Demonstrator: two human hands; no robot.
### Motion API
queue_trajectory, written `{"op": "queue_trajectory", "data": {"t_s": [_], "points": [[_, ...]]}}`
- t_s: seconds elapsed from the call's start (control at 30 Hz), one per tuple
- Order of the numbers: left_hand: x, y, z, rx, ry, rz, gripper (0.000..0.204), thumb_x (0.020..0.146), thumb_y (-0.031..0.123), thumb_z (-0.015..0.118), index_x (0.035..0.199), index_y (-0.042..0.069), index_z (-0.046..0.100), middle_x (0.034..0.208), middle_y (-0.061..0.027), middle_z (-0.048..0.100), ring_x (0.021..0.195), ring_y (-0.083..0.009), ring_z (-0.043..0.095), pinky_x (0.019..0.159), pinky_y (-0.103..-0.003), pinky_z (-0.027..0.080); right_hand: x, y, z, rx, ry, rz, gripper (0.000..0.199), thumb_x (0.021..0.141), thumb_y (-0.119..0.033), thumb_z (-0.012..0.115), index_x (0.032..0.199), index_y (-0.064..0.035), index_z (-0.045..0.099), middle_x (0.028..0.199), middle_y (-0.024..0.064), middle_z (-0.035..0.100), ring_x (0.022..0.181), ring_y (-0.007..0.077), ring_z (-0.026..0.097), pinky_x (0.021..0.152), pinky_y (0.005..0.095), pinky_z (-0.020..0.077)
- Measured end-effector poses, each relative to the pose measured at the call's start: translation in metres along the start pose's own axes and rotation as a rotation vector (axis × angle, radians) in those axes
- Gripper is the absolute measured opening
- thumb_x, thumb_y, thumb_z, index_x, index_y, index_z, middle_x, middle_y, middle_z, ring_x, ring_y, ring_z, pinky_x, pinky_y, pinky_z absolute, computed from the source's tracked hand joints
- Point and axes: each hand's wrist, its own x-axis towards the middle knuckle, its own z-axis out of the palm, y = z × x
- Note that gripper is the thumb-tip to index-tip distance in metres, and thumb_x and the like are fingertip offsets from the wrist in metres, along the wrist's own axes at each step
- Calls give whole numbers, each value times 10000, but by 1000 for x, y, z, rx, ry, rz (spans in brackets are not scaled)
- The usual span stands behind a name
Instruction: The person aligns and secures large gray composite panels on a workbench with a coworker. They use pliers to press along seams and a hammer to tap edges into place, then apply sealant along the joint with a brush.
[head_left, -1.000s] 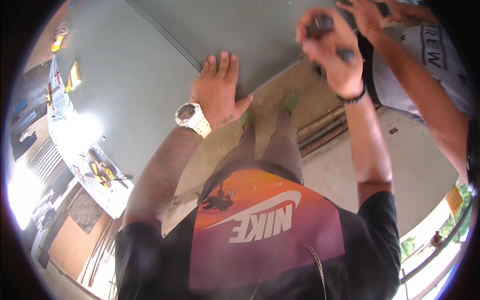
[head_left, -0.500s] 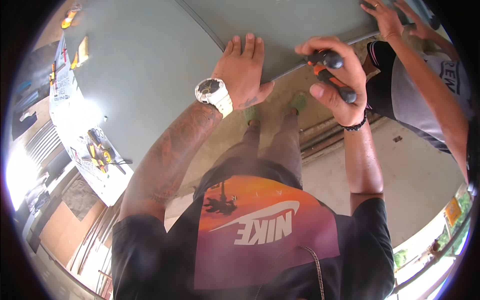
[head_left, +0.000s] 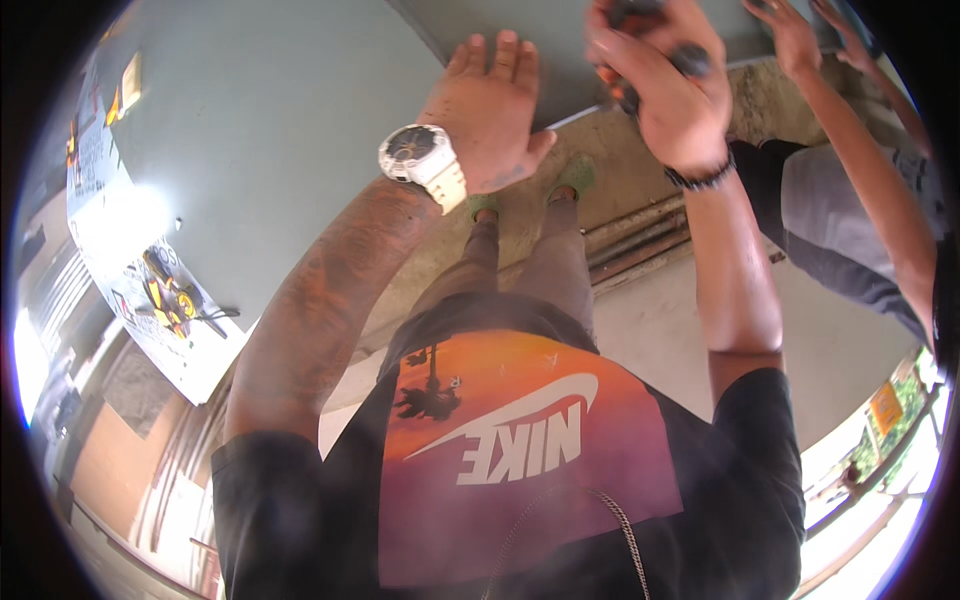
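My left hand [head_left: 485,115] lies flat near the front edge of a large grey-green panel [head_left: 270,110], fingers stretched out and holding nothing. A seam or raised strip runs across the panel just beyond it. Above the panel's right part, my right hand [head_left: 682,118] is closed round a pair of pliers [head_left: 690,60] with orange and black handles. Motion blurs this hand, and the jaws of the pliers are hidden.
At right, another person's hand [head_left: 793,45] rests by the panel's far edge. A power tool [head_left: 170,300] in yellow and black lies on a printed white sheet [head_left: 205,365] at left. Long bars [head_left: 640,240] lie low beneath the panel's front edge.
My right hand has moved up and away from me with the pliers, turning as it goes. My left hand stays flat on the panel. The whole view has shifted slightly.
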Motion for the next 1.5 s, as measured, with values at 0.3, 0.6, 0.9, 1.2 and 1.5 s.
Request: {"op": "queue_trajectory", "data": {"t_s": [0.3,0.6,0.9,1.2,1.5], "points": [[-4,-4,-17,120,-107,15,958,893,458,714,1571,-72,294,1617,-298,343,1495,-464,347,1269,-493,247,-52,-21,-25,105,-151,-16,542,816,39,656,1339,-51,548,1123,37,605,995,126,549,874,289,451],[-7,-20,11,-24,14,86,1005,842,448,747,1555,-104,301,1598,-321,359,1490,-452,362,1279,-481,223,-60,-23,9,135,-219,-30,533,813,10,704,1320,-24,542,1116,62,609,1013,156,555,872,306,460],[-14,-6,-2,-155,129,65,988,787,412,772,1497,-151,376,1564,-354,386,1476,-484,367,1276,-499,225,-13,-8,26,123,-39,145,355,893,-40,632,1242,-23,575,971,12,621,765,56,539,637,186,416],[-15,-31,13,-154,-13,27,1033,830,431,767,1564,-107,278,1631,-315,296,1537,-459,263,1292,-480,184,-63,-6,43,82,-64,57,569,815,-134,758,1317,24,543,1156,90,617,928,150,576,809,293,485],[-7,-29,42,-168,92,46,860,858,358,716,1524,-63,373,1588,-294,371,1518,-429,308,1286,-476,203,-65,16,60,296,-80,99,453,791,92,653,1226,13,551,1058,70,617,919,137,566,748,264,477]]}}
